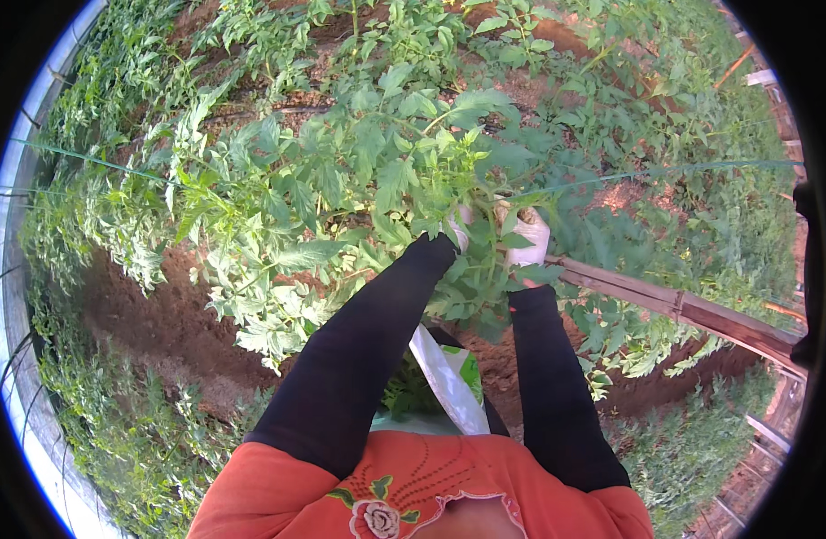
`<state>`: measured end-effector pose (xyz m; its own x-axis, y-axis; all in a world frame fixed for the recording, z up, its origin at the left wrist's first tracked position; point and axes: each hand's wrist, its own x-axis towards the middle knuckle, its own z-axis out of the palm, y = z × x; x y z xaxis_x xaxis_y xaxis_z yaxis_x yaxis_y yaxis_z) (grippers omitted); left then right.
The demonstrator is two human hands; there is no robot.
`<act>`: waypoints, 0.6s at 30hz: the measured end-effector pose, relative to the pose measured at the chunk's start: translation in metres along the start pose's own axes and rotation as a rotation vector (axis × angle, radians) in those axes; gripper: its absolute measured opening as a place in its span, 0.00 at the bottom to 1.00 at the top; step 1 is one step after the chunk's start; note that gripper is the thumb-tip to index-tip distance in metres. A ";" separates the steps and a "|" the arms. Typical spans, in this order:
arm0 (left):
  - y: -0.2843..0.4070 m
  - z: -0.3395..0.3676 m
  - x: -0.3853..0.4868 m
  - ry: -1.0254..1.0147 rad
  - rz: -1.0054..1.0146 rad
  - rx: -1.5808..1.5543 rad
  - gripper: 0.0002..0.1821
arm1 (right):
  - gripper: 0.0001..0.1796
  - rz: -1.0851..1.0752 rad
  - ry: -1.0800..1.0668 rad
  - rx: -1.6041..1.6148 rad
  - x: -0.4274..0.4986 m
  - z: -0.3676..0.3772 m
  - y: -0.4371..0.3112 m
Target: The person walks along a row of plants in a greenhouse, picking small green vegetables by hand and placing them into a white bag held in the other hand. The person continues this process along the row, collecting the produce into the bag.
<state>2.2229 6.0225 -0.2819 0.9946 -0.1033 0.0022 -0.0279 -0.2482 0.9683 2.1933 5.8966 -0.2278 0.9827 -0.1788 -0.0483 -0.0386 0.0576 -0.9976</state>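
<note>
A leafy tomato plant (393, 178) stands in front of me, and both my hands are in among its stems. My left hand (461, 228), in a pale glove, is largely covered by leaves, so its fingers are hidden. To its right, my right hand (531, 232) wears a pale glove with soiled fingers. Those fingers curl beside the plant's upper stem (484, 205), close to a green twine (588, 182); leaves keep me from seeing whether they grip anything. A bamboo pole (622, 279) extends from just behind my right wrist toward the lower right.
At my waist hangs a white and green plastic bag (447, 381) with green leaves (409, 387) in it. More tomato plants (265, 40) grow in rows beyond. Bare soil (177, 330) forms a furrow at left. Another stretch of twine (96, 160) crosses the left side.
</note>
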 end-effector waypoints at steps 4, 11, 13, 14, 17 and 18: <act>0.006 -0.006 -0.007 0.076 -0.028 -0.237 0.14 | 0.07 0.201 0.046 0.271 0.009 0.001 0.006; 0.046 -0.023 -0.003 -0.124 -0.026 -0.010 0.15 | 0.05 0.556 0.106 0.369 0.014 0.000 -0.012; 0.057 -0.023 -0.003 -0.139 -0.085 -0.098 0.16 | 0.05 0.589 0.122 0.425 0.015 -0.001 -0.014; 0.062 -0.022 -0.005 -0.064 -0.002 -0.093 0.16 | 0.06 0.606 0.142 0.449 0.015 -0.003 -0.014; 0.071 -0.022 0.000 -0.101 -0.015 0.102 0.16 | 0.08 0.530 0.080 0.588 0.016 -0.011 -0.010; 0.073 -0.021 0.003 -0.127 0.001 0.103 0.16 | 0.10 0.526 0.102 0.587 0.016 -0.015 -0.009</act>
<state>2.2257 6.0245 -0.2065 0.9742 -0.2230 -0.0350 -0.0452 -0.3448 0.9376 2.2070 5.8788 -0.2203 0.8396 -0.0721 -0.5385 -0.3632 0.6626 -0.6550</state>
